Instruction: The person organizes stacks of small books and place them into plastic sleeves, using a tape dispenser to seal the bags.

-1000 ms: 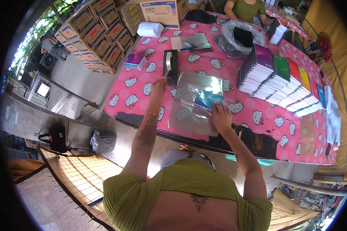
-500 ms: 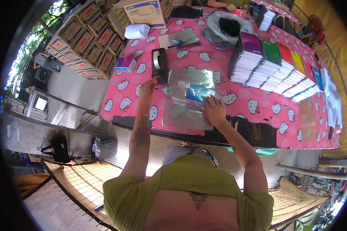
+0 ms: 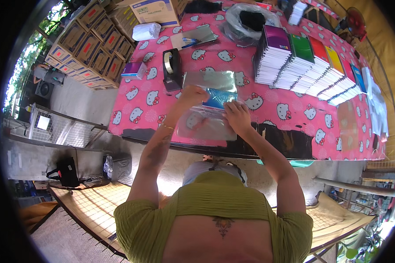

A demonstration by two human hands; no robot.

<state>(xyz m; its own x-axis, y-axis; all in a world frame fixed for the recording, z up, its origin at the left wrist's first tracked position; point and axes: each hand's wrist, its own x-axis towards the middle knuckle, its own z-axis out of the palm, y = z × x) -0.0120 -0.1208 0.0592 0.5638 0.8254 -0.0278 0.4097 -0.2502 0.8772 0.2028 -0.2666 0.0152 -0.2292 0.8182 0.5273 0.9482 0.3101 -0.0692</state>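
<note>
A clear plastic sleeve (image 3: 206, 127) lies on the pink patterned tablecloth (image 3: 294, 114) near the front edge, and a blue notebook (image 3: 219, 97) sits partly inside it. My left hand (image 3: 193, 94) is curled at the sleeve's upper left, beside the notebook. Gripping the sleeve at the notebook's lower right edge is my right hand (image 3: 237, 116). A shiny open flap (image 3: 208, 80) lies just beyond both hands.
A black tape dispenser (image 3: 172, 65) stands left of the sleeve, next to a small purple packet (image 3: 134, 69). Rows of coloured notebook stacks (image 3: 307, 65) fill the right side. Further back are a plastic bag (image 3: 250, 19), a cardboard box (image 3: 158, 11) and stacked cartons (image 3: 92, 48).
My left hand has moved right, from beside the tape dispenser to the sleeve's upper edge. My right hand has stayed on the sleeve and notebook.
</note>
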